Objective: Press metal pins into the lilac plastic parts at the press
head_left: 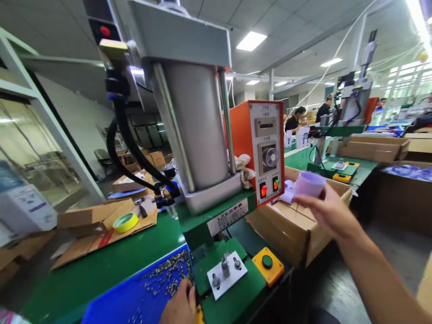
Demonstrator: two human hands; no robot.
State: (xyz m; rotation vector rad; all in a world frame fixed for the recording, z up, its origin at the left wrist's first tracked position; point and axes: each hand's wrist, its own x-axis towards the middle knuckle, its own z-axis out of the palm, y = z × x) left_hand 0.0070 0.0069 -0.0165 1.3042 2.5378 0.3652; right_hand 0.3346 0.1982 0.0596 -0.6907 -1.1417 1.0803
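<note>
At the bottom of the head view, my left hand (180,303) is at the right edge of a blue tray (118,288). Its fingers are drawn together beside small brass-coloured metal pieces (173,267); whatever is between the fingertips is hidden. My right hand (329,209) grips a pale purple curled sheet (309,183) over an open cardboard box (290,238). More pale purple pieces (287,193) lie in that box. Between my hands stands a press (199,130), with a white plate (227,275) and a metal pin (225,265) below its head.
An orange control box (254,148) adjoins the press. In front of it is a yellow button box (269,266) with a green button. Yellow tape (125,222) rests on cardboard at left. Another press (351,108) and people (297,119) are farther back.
</note>
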